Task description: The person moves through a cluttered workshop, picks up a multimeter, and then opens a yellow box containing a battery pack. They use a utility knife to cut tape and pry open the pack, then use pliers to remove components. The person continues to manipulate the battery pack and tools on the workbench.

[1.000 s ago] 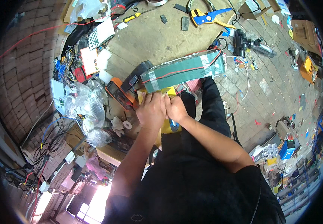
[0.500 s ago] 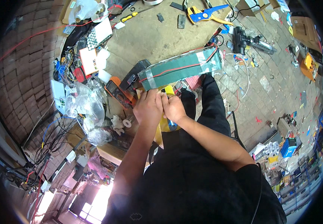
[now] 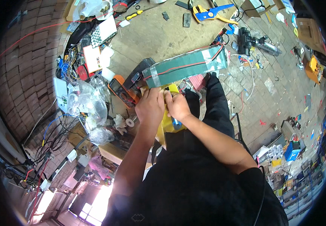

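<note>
On my lap, close against my body, lies a yellow sheet-like piece [image 3: 163, 130] with a pointed lower end. My left hand [image 3: 150, 108] grips its left side, fingers bent and pressed together. Beside it my right hand [image 3: 178, 107] is closed in a pinch over the yellow material; whatever its fingertips hold is hidden. Under the right wrist shows a small blue object [image 3: 177, 123], mostly covered. Just beyond both hands rests a long green battery-like pack [image 3: 185, 70], with a red wire along its top and clear tape around it.
Left of the pack are a black device [image 3: 140, 71] and an orange multimeter [image 3: 122, 90]. Blue-yellow wire strippers [image 3: 210, 14] and a yellow screwdriver [image 3: 134, 15] lie on the worktop [image 3: 153, 37]. Bubble wrap [image 3: 91, 100] and cables crowd the left; a vacuum-like head [image 3: 245, 41] lies right.
My right hand has shifted slightly away from the left, opening a small gap where more yellow shows. The whole view has shifted a little; the pack rests as before.
</note>
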Tool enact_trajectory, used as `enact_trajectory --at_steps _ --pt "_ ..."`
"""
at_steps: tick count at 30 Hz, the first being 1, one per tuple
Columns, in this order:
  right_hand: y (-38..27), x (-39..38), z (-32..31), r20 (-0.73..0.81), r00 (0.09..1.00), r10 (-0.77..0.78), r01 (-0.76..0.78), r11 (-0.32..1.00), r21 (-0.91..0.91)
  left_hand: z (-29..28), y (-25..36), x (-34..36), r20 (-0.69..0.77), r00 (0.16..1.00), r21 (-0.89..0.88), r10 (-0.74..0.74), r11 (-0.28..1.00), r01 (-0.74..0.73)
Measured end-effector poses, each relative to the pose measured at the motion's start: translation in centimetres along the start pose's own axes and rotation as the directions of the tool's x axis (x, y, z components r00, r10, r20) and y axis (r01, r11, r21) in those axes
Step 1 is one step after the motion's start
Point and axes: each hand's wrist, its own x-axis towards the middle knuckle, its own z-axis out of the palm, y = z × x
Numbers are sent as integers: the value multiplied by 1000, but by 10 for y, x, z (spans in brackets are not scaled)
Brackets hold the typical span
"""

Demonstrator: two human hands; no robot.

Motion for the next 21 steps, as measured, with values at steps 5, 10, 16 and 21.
enact_trajectory --at_steps 5,10,16,21 --pt "8 6 -14 38 997 -72 77 986 -145 5 -9 -2 -54 997 -19 59 998 -60" --pt "-12 1 -24 112 994 5 7 995 -99 9 -12 -3 -65 998 -49 -12 999 9" --pt "-23 -14 -32 184 982 43 -27 996 -89 3 -16 -5 -44 998 -30 53 998 -55" --pt "-2 -48 -53 271 962 35 28 974 -223 -6 1 -4 -25 1000 5 17 1000 -17"
